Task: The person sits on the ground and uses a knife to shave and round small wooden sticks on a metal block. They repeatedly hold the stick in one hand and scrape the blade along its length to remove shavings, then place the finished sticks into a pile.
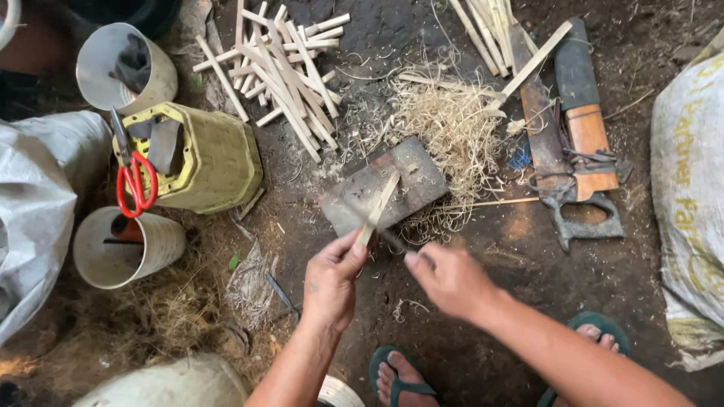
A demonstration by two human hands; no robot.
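Head view: a pale bamboo strip [379, 206] is pinched in the left hand [332, 280], its far end resting on a dark wooden block [385, 188] on the dirt floor. The right hand [451, 280] is closed on what seems a blurred knife [388, 240]. Shaving is best done away from the fingers, with the strip kept braced.

Soft daylight, dim corners, motion-blurred blade.
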